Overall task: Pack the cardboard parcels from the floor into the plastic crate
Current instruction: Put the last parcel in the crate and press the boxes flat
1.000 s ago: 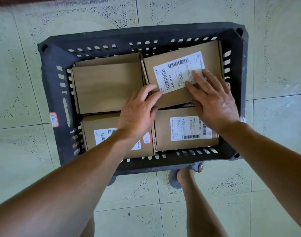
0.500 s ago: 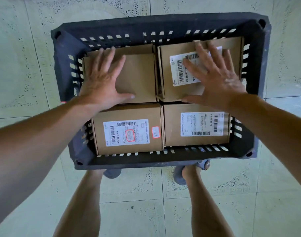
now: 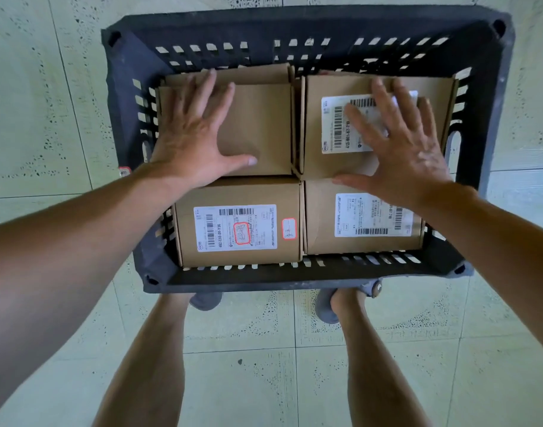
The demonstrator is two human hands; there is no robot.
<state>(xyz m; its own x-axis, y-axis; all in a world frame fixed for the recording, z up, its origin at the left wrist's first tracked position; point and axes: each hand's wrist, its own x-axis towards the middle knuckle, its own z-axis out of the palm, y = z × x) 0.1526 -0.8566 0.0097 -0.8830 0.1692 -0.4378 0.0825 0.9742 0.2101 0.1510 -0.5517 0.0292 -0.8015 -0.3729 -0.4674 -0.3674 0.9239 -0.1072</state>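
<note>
Left hand is lying flat, fingers splayed wide, on the far-left parcel. Right hand is spreading just as wide over the far-right parcel; it's a bit blurred, so contact is likely but not certain. Neither hand is gripping anything. All four parcels are sitting two-by-two inside the plastic crate, with the near-left parcel and near-right parcel closer to the person. None is showing on the floor. The step looks like seating the far pair. Doing it well means pressing straight down through both palms evenly. The far-right parcel seems to be riding slightly over its near neighbour, so it wants nudging toward the far wall, not forcing, and no dragging across its label.
</note>
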